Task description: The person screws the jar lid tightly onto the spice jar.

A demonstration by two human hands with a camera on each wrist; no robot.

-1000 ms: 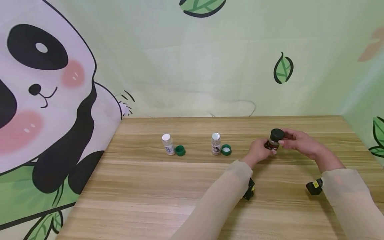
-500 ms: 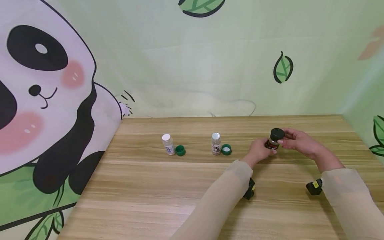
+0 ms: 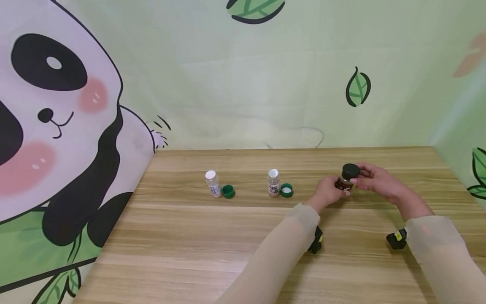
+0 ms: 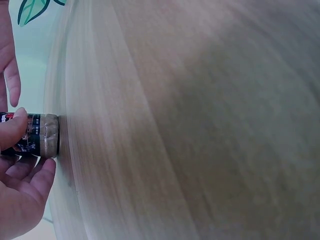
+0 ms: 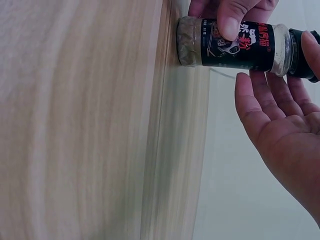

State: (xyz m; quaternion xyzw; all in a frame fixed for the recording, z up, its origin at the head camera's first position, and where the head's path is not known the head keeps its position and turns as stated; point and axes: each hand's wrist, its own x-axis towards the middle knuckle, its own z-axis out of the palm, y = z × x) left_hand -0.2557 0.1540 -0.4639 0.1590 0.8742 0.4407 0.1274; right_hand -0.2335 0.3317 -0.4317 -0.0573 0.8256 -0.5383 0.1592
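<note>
The left hand (image 3: 327,190) has thumb and fingers wrapped round the body of a dark-labelled jar (image 5: 237,44), which is upright between the two hands. Above that grip, the right hand (image 3: 381,182) pinches the jar's black lid (image 3: 350,170) between thumb and fingers. Just left of the left hand is a green cap (image 3: 286,190), touching or just beside a silver-topped bottle (image 3: 273,183). Farther left lie another green cap (image 3: 228,191) and, beside it, a white-topped bottle (image 3: 214,184). Beneath both hands spreads the wooden table (image 3: 182,236).
</note>
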